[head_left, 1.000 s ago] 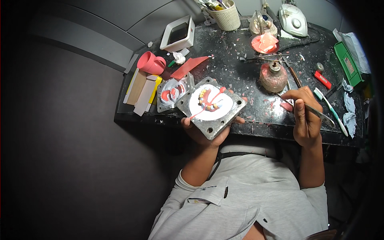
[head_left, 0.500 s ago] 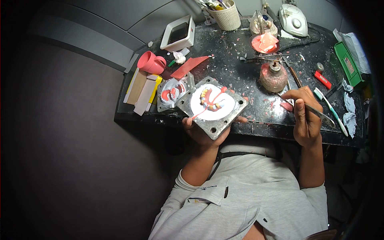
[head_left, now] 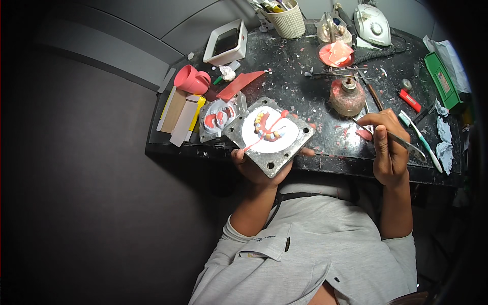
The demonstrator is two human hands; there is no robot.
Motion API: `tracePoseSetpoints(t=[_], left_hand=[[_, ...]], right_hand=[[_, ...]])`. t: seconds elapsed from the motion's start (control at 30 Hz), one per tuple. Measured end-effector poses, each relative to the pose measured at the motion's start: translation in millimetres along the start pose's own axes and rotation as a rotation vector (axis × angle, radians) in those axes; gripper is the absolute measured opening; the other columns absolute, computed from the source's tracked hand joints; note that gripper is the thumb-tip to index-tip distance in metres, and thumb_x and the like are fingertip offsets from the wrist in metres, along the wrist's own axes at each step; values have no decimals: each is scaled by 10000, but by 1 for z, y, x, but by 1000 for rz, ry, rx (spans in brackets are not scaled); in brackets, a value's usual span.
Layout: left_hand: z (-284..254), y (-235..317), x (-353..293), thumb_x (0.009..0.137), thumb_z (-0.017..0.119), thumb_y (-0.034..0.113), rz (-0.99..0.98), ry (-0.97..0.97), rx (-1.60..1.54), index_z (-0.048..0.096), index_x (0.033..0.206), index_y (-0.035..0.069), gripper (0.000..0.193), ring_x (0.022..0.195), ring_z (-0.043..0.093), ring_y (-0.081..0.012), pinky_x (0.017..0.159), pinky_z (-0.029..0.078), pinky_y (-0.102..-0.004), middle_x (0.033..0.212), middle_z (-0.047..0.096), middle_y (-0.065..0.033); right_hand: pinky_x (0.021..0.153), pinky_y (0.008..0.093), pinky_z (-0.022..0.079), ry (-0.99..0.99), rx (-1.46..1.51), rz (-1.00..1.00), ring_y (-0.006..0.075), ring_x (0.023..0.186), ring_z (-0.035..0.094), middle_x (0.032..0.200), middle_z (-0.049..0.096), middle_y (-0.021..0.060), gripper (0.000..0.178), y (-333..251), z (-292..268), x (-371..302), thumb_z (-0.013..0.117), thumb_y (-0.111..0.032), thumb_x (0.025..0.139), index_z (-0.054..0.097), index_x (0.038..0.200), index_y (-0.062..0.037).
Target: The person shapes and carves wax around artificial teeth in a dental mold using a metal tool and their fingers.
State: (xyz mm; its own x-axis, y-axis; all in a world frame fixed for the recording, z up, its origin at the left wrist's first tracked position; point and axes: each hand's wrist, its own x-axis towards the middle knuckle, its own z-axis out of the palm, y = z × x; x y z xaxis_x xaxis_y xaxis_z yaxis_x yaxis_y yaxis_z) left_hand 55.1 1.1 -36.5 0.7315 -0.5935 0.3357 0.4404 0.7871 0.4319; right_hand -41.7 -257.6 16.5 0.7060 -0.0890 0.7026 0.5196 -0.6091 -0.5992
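My left hand [head_left: 258,170] supports a square metal dental flask half [head_left: 271,166] from below, fingers wrapped round its edges. White plaster [head_left: 281,145] fills it, carrying a denture [head_left: 260,125] with tooth-coloured teeth and pink wax strips running outward. In my right hand [head_left: 390,150], a slim metal wax spatula [head_left: 416,152] is pinched between thumb and fingers. Its far tip comes close to the base of a round glass spirit lamp [head_left: 347,100]; whether they touch I cannot tell. A second flask half [head_left: 211,133] with plaster and red wax lies on the bench, left of the held one.
On the left stand a pink mug [head_left: 189,80], cardboard boxes [head_left: 175,109], a red wax sheet [head_left: 239,85] and a white tray [head_left: 209,57]. To the right lie a toothbrush [head_left: 423,141], a red lighter [head_left: 409,101] and a green case [head_left: 441,84]. Wax scraps dot the black bench [head_left: 300,56].
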Motion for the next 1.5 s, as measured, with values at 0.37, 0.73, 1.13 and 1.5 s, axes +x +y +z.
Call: tracePoseSetpoints(t=[0.37,0.73,1.13,1.5], left_hand=[[-2,2,6,792,741,712,-120,-83,-197,175,1591,48,1183,1188,499,-646,788,630,-596,1362,410,-327],[0,3,10,873,509,814,-387,-107,-366,360,1488,-48,1069,840,708,-546,431,597,-393,1150,558,-372],[-5,10,-14,1092,421,406,-435,152,-467,541,1257,82,384,937,651,-176,791,585,-340,1120,619,-36],[-21,5,-9,1034,574,284,-526,55,-594,599,1220,53,298,885,670,-182,797,581,-364,1001,652,-72]], right_hand=[[722,363,420,8,10,-2,247,714,547,813,662,144,362,1,-2,0,451,-205,1087,690,970,41],[715,329,527,-54,192,-34,254,814,676,959,717,199,312,-12,8,8,568,-217,1048,724,1078,52],[945,449,579,-208,154,-407,299,1030,742,1031,756,148,270,-42,83,36,828,-84,768,754,1014,2],[978,532,564,-338,195,-460,340,1028,751,1035,767,174,208,-39,81,36,797,-58,812,749,1000,17]])
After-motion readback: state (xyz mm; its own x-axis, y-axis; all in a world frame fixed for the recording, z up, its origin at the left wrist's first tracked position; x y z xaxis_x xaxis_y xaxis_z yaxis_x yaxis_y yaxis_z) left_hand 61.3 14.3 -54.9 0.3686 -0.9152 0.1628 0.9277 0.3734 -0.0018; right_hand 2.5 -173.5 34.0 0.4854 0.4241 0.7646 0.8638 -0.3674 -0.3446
